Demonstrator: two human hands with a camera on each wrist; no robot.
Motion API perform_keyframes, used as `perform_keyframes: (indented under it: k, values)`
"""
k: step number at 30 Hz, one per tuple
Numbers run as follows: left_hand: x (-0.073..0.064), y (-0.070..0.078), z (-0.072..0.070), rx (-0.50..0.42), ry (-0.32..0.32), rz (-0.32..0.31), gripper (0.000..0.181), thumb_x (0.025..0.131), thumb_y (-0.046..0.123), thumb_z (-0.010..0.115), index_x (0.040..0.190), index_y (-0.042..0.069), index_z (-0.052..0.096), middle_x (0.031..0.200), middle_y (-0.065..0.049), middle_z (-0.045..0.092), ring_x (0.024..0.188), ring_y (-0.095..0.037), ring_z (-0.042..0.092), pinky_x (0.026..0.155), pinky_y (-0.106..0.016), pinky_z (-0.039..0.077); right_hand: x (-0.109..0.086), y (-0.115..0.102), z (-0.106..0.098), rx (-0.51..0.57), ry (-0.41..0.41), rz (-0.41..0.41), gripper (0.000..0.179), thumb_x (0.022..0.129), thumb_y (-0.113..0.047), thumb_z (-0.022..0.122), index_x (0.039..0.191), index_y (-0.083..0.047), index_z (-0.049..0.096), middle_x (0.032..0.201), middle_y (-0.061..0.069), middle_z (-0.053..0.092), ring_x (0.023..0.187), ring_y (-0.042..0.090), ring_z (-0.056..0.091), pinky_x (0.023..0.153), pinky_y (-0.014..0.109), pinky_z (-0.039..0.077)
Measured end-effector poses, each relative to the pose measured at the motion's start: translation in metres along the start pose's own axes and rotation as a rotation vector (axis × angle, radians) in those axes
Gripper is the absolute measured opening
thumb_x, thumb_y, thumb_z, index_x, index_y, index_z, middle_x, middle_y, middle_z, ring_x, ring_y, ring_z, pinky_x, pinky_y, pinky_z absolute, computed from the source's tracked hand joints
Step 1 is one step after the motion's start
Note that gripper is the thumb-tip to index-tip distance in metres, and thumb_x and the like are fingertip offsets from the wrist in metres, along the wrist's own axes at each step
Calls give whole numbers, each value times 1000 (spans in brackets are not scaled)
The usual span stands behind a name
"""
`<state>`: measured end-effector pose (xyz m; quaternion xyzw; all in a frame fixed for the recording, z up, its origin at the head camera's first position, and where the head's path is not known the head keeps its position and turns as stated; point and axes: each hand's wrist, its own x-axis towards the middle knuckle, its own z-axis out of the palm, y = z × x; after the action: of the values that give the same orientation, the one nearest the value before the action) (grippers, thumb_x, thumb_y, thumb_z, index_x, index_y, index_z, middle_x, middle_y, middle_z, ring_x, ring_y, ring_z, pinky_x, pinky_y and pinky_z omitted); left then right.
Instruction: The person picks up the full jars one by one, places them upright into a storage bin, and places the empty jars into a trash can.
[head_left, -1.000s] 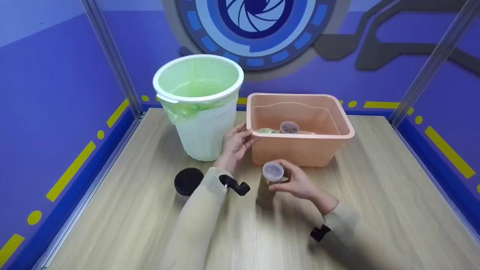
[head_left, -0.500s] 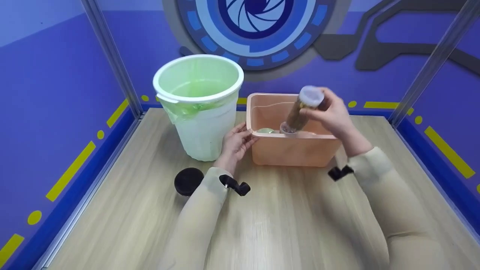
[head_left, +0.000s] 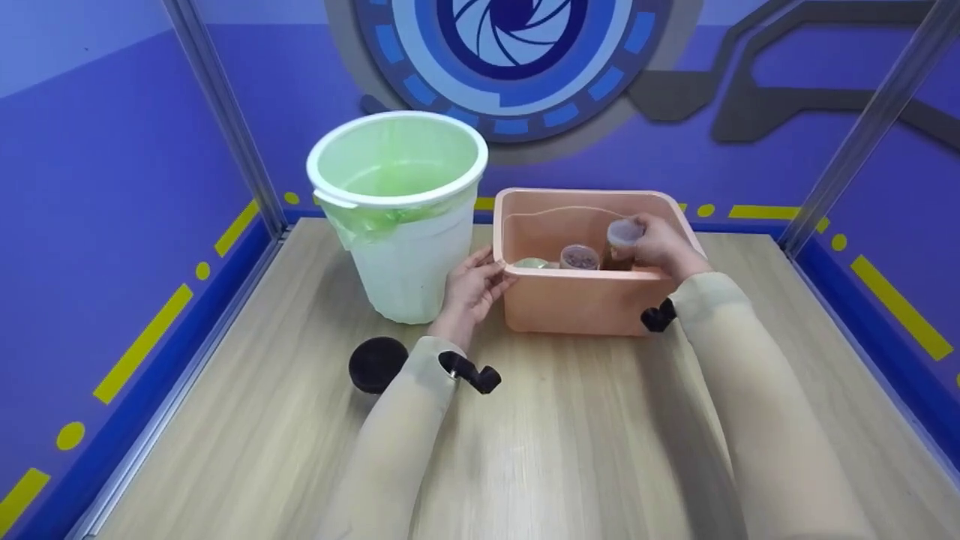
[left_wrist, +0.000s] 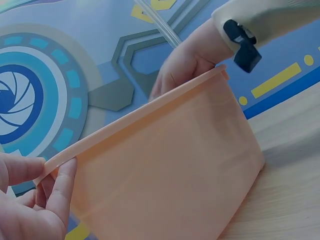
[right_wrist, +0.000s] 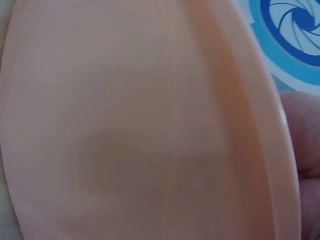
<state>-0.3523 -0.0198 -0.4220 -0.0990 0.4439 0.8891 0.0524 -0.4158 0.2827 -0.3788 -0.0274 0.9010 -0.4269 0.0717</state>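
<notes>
My right hand [head_left: 660, 244] reaches over the front rim into the peach plastic bin [head_left: 585, 304], gripping a clear jar [head_left: 625, 234] with a pale lid and brownish contents. Its lower part is hidden behind the bin's front wall. Left of it in the bin stands another clear-lidded jar [head_left: 580, 257] with dark bits inside, and a pale greenish round thing [head_left: 531, 263] shows near the left corner. My left hand [head_left: 471, 289] pinches the bin's front left corner; in the left wrist view thumb and fingers [left_wrist: 62, 185] close on the rim.
A white trash can [head_left: 409, 255] with a green liner stands left of the bin. A black-lidded jar [head_left: 377, 364] sits on the wooden table [head_left: 525, 465] beside my left forearm. Blue panels [head_left: 112, 225] wall in the sides and back.
My right hand has lifted the pale-lidded jar from the table, carried it over the bin's rim and lowered it inside, right of the other jar. My left hand stays at the corner.
</notes>
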Motion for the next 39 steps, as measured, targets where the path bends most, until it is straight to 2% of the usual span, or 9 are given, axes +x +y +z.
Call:
perform_keyframes:
  k: [6,14,21,26,29,32,36,37,39]
  values:
    - [-1,0,1,6,0,-5,53,97,-9,60,147,5,55,147,-18,58,102,-23,68,87,-32,66,2,0,6,-340,-106,-43,63,89,-11,72,144,8,47,143,32,52,122,39,54,105,46,51]
    - [-1,-2,0,2,-19,2,52,97,-10,58,147,2,54,147,-20,57,108,-28,66,81,-30,66,4,4,8,-441,-154,-87,54,86,-5,67,137,9,54,134,32,61,118,39,58,103,46,51]
    - [-1,-1,0,3,-15,-8,52,97,-9,58,147,4,54,147,-19,58,133,-40,58,88,-34,65,4,4,9,-404,-150,-88,52,84,0,65,136,8,58,134,31,63,117,36,60,96,37,53]
    - [-2,0,0,-5,0,-22,52,97,-11,57,146,4,55,144,-20,59,135,-41,56,85,-32,66,3,5,13,-370,-145,-64,50,86,0,65,136,4,60,133,27,64,113,32,60,90,32,54]
    - [-2,2,0,-3,10,-37,52,97,-12,57,147,4,55,145,-20,58,134,-40,57,86,-33,66,4,4,14,-324,-141,-51,55,88,-4,68,142,4,55,139,27,61,120,34,60,97,38,57]
    - [-4,9,1,7,26,-65,54,98,-10,57,150,4,51,146,-21,57,129,-37,62,91,-36,65,5,1,14,-276,-113,-46,68,91,-16,73,150,4,45,149,29,52,132,40,55,110,49,52]
    - [-23,28,-7,30,3,-85,59,102,-3,54,158,5,37,140,-21,56,127,-32,60,109,-44,56,8,-3,14,-209,-5,-75,74,96,-30,72,154,2,39,157,28,42,143,44,44,121,56,40]
    - [-32,34,-12,51,-24,-72,59,103,-1,53,158,5,34,137,-20,56,127,-31,58,112,-45,54,8,-5,14,-190,34,-97,71,98,-30,69,153,2,39,157,29,41,144,45,43,122,57,39]
    - [-53,45,-26,137,-108,14,55,105,2,51,157,3,34,132,-18,58,122,-27,58,115,-46,51,9,-10,17,-136,120,-145,64,100,-28,66,150,3,42,155,28,44,145,46,41,123,57,36]
